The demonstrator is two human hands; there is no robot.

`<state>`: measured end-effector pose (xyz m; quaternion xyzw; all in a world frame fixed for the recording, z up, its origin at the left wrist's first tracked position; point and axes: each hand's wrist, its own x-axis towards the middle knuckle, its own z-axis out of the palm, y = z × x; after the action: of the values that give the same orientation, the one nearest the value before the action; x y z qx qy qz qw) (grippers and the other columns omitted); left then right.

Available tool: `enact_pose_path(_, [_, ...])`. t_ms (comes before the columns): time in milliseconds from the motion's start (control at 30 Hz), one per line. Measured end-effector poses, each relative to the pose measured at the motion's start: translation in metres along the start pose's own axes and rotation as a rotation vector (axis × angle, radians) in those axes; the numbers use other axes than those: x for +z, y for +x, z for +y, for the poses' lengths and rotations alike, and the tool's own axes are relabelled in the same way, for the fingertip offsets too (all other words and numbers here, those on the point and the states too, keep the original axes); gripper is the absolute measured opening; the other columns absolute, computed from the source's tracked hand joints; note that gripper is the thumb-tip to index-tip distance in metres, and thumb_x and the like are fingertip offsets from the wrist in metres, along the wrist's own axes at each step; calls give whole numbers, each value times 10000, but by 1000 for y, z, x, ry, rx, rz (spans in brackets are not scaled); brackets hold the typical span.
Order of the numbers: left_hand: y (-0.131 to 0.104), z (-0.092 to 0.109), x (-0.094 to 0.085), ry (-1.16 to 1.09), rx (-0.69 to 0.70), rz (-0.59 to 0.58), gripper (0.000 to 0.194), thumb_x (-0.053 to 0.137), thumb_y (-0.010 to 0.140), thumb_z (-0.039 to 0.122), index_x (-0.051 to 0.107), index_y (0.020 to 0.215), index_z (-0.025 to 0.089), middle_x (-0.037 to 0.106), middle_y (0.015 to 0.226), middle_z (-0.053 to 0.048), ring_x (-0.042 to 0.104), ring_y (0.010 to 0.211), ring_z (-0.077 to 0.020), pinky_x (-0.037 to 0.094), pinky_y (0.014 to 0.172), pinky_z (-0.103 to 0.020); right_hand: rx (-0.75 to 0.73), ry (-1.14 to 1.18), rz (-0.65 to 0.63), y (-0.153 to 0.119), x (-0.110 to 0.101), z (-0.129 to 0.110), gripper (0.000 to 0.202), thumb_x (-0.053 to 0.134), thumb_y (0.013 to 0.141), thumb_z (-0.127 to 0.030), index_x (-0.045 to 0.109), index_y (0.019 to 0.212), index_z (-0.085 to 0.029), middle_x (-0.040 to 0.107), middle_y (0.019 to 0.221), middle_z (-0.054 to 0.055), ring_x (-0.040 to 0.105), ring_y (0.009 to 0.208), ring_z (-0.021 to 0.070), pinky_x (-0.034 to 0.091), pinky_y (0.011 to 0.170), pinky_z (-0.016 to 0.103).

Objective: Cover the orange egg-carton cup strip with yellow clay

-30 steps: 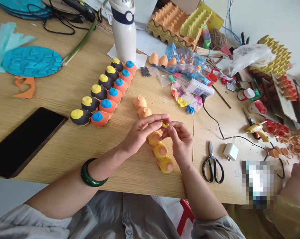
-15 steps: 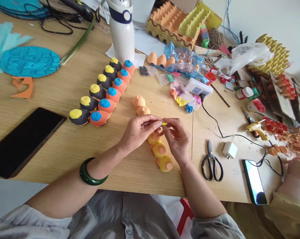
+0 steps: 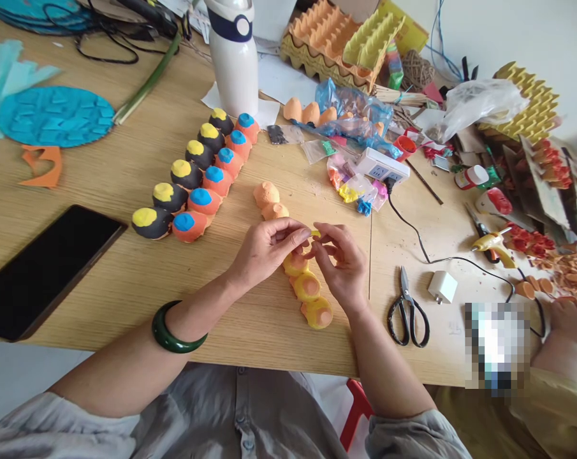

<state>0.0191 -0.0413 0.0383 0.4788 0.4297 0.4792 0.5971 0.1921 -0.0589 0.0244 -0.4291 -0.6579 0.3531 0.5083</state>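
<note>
- Left hand (image 3: 271, 247) and right hand (image 3: 340, 264), centre of frame: fingertips have drawn slightly apart since half a second ago.
- Left thumb and index finger narrow, holding a small yellow piece (image 3: 315, 233).
- Right thumb and index finger slightly parted at its end; cannot tell whether they grip.
- Egg-carton strip (image 3: 307, 287) lies beneath the hands, lower cups coated yellow.
- Scissors (image 3: 407, 312) lie at lower right.
</note>
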Motion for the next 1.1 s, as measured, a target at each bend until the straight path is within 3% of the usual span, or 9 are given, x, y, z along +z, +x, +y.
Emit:
enact_pose_path(133, [-1,3,0,45,3,-19,426,846,812,587,779,857,169,780,810,-53,717,758,-188,580,699,-268,-29,-82,14,0,0,-3,153,684,1010,-237,756,1136,-285,706,1022,33,725,860,153,725,736,329])
enact_pose_path(333, [-2,3,0,8,-12,-67,412,838,834,569,803,917,167,775,816,-51,688,716,-164,563,676,-259,-13,-13,38,1,-2,-3,58,701,1004,-255,754,1024,-264,714,982,19,727,820,140,686,669,291])
enact_pose_path(567, [0,-1,-2,-12,-25,-58,356,812,871,517,780,834,165,714,713,-24,594,578,-121,518,593,-255,15,-15,-11,1,-3,-1,209,714,994,-263,737,1199,-295,676,1018,23,696,878,145,687,712,297])
enact_pose_path(733, [-1,3,-1,18,-22,-81,411,807,860,570,759,778,170,654,647,-12,575,572,-126,505,581,-260,-48,-145,20,0,-3,-3,101,683,1005,-230,749,1071,-268,710,1005,34,713,854,155,689,717,324])
enact_pose_path(933, [0,2,-1,-32,-52,-129,396,821,854,554,760,795,167,656,640,-8,542,549,-116,477,553,-258,-110,-207,0,3,-5,-6,126,679,1005,-229,729,1115,-266,710,979,30,688,810,140,666,708,308])
enact_pose_path(1100, [1,1,-3,-41,-50,-153,352,810,878,505,755,779,171,668,653,-9,530,557,-108,468,556,-253,-54,-107,18,3,-4,-2,52,699,997,-291,736,995,-255,709,962,31,701,804,147,662,664,296])
